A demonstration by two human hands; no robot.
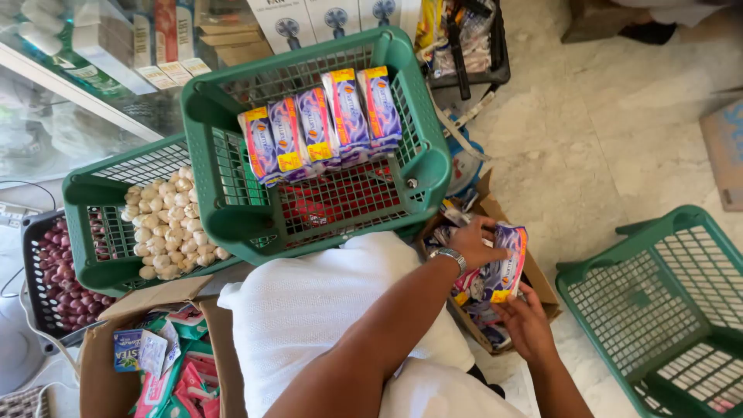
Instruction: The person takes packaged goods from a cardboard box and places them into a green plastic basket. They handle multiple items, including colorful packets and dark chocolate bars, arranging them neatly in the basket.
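Far left, a dark crate (46,271) holds small reddish-purple bulbs, shallots by the look. Just beside it, a green basket (81,232) is heaped with pale garlic heads (166,228). Both sit low against a glass display case (54,101).

Below these, an open cardboard box (104,371) shows small green, pink and blue sachets, flaps up so the contents can be reached.

Centre: a larger green basket (209,116) rests tilted on the person's white-clad lap, its near rim against the knees. That tilt likely keeps its mouth facing the person. Five purple packets (321,120) stand on edge in a row along its far wall, touching side to side. Upright and packed tight, they prop each other.

Right of the lap, a second cardboard box (542,290) sits on the pale tile floor, between the knees and an empty-looking green basket (658,310).

Over that box, the left hand (474,244), wearing a wristwatch, is curled over the top of a handful of packets (503,267), fingers closed on them. The right hand (526,321) cups the same bundle from below, partly closed. Two hands probably steady several slippery packets at once.

The packets are soft, glossy plastic wrappers, purple and pink with yellow corner patches, matching the row already in the basket. Exact count in the hands is unclear.
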